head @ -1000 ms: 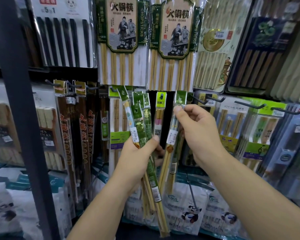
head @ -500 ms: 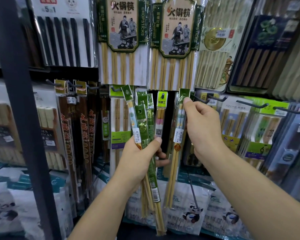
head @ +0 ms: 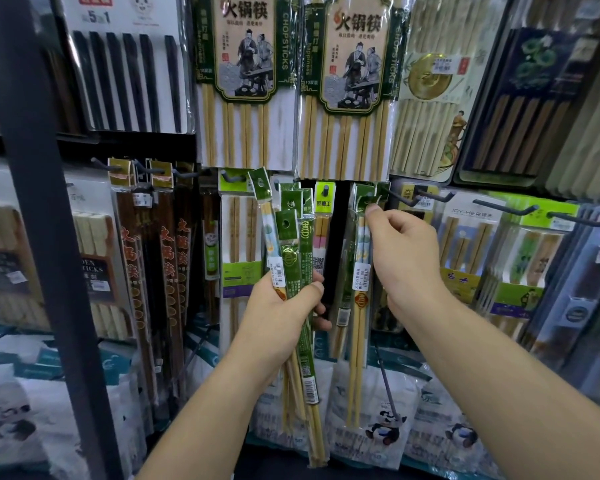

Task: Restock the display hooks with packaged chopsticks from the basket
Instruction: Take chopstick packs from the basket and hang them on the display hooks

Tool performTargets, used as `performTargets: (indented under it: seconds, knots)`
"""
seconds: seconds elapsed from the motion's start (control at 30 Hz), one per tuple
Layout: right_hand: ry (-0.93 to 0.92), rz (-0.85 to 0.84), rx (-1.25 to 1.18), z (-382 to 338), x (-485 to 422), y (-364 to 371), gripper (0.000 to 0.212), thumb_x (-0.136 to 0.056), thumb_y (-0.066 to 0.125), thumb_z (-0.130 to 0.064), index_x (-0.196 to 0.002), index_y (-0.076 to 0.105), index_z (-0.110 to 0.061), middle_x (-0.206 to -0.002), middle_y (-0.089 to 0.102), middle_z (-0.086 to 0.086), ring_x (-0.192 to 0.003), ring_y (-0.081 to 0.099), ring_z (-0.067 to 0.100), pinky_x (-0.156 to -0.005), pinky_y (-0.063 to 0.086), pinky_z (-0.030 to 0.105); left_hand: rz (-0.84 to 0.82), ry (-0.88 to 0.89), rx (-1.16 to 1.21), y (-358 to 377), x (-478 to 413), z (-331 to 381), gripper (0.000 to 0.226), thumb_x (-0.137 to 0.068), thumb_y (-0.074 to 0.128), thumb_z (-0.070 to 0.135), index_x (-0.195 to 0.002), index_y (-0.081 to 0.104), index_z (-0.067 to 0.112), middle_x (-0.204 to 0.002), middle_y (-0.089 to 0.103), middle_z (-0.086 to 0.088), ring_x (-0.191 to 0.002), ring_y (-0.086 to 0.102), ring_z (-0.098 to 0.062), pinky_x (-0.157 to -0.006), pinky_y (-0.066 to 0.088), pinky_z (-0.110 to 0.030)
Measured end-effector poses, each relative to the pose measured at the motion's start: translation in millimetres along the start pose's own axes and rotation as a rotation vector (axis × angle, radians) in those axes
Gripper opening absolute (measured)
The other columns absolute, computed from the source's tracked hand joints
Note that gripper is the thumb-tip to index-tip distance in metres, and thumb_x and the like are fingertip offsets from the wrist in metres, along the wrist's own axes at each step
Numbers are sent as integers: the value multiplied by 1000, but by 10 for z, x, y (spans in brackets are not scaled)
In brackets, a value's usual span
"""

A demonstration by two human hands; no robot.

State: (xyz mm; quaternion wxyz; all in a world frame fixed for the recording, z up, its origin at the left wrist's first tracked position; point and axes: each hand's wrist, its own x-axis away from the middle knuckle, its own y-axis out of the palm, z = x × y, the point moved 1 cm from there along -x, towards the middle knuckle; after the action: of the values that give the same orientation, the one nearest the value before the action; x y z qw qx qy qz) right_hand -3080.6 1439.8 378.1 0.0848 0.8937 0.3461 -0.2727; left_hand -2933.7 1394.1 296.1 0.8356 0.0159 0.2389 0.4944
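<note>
My left hand (head: pixel 278 317) grips a bundle of several green-topped chopstick packs (head: pixel 293 258), held upright in front of the display. My right hand (head: pixel 404 258) pinches one chopstick pack (head: pixel 361 306) with a green header, its top pressed up at a dark display hook (head: pixel 397 198) just right of centre. This pack hangs down with bamboo sticks and a white price sticker showing. The basket is out of view.
Large hot-pot chopstick packs (head: pixel 246 81) hang above. Dark brown packs (head: pixel 146 271) hang at the left behind a black upright post (head: pixel 49 237). More hooks (head: pixel 503 207) with green-labelled packs fill the right. Panda-printed bags (head: pixel 381 424) line the shelf below.
My right hand has lifted its single pack up and to the right, bringing the green header to the hook. My left hand has kept its bundle nearly still.
</note>
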Motion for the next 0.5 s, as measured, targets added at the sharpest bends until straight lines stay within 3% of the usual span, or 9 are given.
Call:
performTargets:
  seconds: [0.1,0.23,0.4,0.5]
  knots:
    - [-26,-13,-9,0,13,-1,55,-102,58,-34,-54,36,-20,-45,22,-14,-46,23,6,-67,41,26,-5,-8,6,-1,3,17,14,-89,69,15,-86,78,26,-75,65,3,-68,60,-16,-59,57,-33]
    - [-90,-37,-28,-10,64,-1,56,-103,57,-35,-50,40,-25,-46,24,-14,-47,25,5,-63,38,27,6,-5,0,1,11,20,17,-95,68,9,-88,77,22,-73,66,2,-66,61,-15,-58,58,-33]
    - [-40,-25,-73,-40,38,-15,61,-103,58,-32,-44,42,-29,-44,23,-16,-46,25,5,-68,41,16,4,-4,1,17,13,29,13,-97,70,15,-89,76,22,-74,63,0,-68,63,-18,-60,59,-35]
    - [-34,-23,-79,-37,12,-18,51,-102,59,-32,-54,43,-24,-45,25,-16,-49,28,6,-60,41,11,-2,9,-25,3,12,15,6,-96,73,16,-95,76,21,-75,65,1,-68,63,-18,-61,60,-34]
